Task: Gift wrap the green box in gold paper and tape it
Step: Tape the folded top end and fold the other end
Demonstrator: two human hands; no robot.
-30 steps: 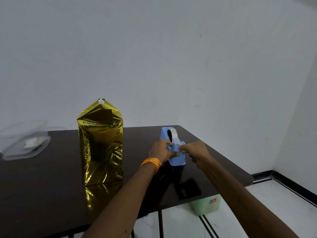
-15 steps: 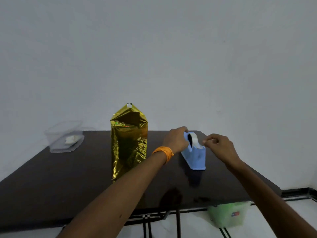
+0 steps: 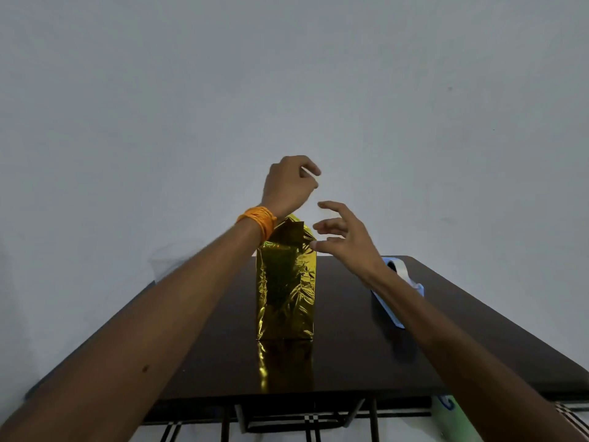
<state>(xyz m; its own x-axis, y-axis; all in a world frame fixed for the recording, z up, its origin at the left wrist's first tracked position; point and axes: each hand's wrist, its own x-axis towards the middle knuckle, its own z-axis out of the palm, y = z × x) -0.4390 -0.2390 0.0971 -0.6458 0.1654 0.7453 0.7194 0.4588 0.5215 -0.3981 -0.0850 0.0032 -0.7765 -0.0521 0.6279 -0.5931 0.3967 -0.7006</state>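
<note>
- At the middle of the dark table (image 3: pixel 478 330), the box (image 3: pixel 285 291) is stood upright on its end. It is already sheathed in gold paper, so its green is barely seen. This pose is judged to be chosen so that the open top end faces up and can be reached from above.
- The top flaps (image 3: pixel 291 228) are folded into a peak and lifted a little. They are judged to be not yet sealed flat.
- The left hand (image 3: pixel 288 186), marked by an orange wristband (image 3: pixel 258 220), is held raised above the peak. Its fingers are curled, with thumb and forefinger drawn together. Whether a strip of clear tape is pinched there cannot be told.
- The right hand (image 3: pixel 350 247) is held with its fingers spread apart and nothing gripped. One fingertip is at the box's upper right edge; contact cannot be confirmed. It is judged to be placed there to press the fold down and steady the tall box.
- The tape dispenser (image 3: pixel 398 267) is kept near on the right, partly hidden behind the right forearm. It is well apart from the box, so fresh strips can be pulled without the box being knocked.
</note>
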